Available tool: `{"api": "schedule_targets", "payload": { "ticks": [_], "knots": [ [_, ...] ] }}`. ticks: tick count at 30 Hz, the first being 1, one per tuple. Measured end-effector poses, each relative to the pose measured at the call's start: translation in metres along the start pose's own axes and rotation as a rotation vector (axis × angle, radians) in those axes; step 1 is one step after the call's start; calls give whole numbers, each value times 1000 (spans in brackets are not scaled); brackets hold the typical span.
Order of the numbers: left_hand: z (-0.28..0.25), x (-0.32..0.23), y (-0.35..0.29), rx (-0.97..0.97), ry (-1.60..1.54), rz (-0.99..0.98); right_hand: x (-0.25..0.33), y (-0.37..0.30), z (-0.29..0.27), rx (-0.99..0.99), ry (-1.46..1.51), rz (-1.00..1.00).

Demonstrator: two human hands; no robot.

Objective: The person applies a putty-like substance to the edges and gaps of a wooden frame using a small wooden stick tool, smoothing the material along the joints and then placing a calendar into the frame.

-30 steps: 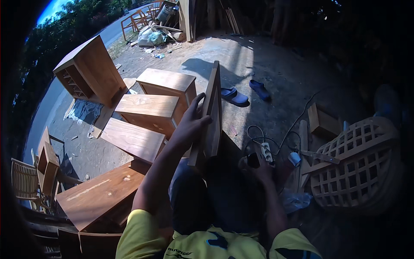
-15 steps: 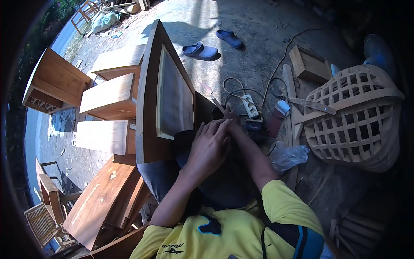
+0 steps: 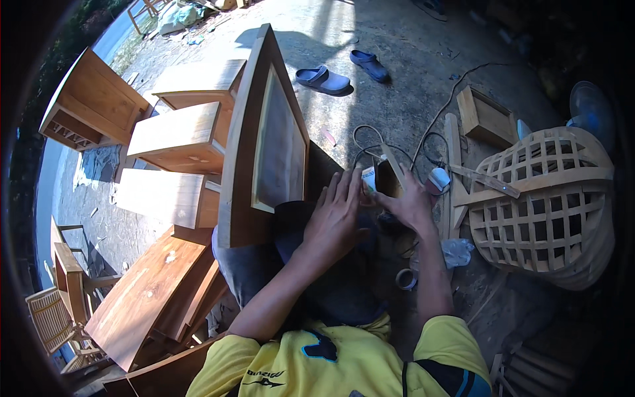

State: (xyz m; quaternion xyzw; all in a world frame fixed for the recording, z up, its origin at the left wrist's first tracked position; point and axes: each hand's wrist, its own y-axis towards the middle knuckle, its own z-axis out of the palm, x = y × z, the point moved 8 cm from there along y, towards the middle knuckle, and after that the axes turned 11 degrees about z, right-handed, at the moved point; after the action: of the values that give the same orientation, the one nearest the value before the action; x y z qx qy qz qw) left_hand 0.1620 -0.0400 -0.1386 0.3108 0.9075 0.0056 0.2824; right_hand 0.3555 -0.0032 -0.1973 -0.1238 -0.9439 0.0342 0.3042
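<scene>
My right hand (image 3: 409,204) is closed around the side of a small open can (image 3: 368,177) with a printed label and a dark brown inside. A flat wooden stick (image 3: 393,165) stands tilted at the can's rim, close to my right fingers. My left hand (image 3: 335,215) is open with its fingers stretched out, its fingertips beside the can's left side; whether they touch it I cannot tell. Left of my hands, a wooden framed panel (image 3: 281,142) stands upright against my leg, with pale strips along its inner edge.
Wooden drawers (image 3: 175,129) and brown boards (image 3: 149,291) lie to the left. On the right are a slatted wooden lattice piece (image 3: 539,205), a small wooden box (image 3: 486,116), a plastic bag (image 3: 456,253) and a tape roll (image 3: 405,279). Blue clogs (image 3: 323,80) and a cable (image 3: 433,119) lie ahead.
My hands, close together before, have moved apart. The right one has gone to the right and now grips the can; the left has spread its fingers. The tape roll has come into view.
</scene>
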Motion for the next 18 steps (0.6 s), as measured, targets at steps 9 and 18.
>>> {"api": "schedule_targets", "payload": {
  "ticks": [9,18],
  "knots": [
    [11,-64,-2,-534,-490,366,122,-151,-138,0,51,-393],
    [-12,-45,-32,-629,-496,356,50,-172,-134,20,-242,-611]
  ]
}}
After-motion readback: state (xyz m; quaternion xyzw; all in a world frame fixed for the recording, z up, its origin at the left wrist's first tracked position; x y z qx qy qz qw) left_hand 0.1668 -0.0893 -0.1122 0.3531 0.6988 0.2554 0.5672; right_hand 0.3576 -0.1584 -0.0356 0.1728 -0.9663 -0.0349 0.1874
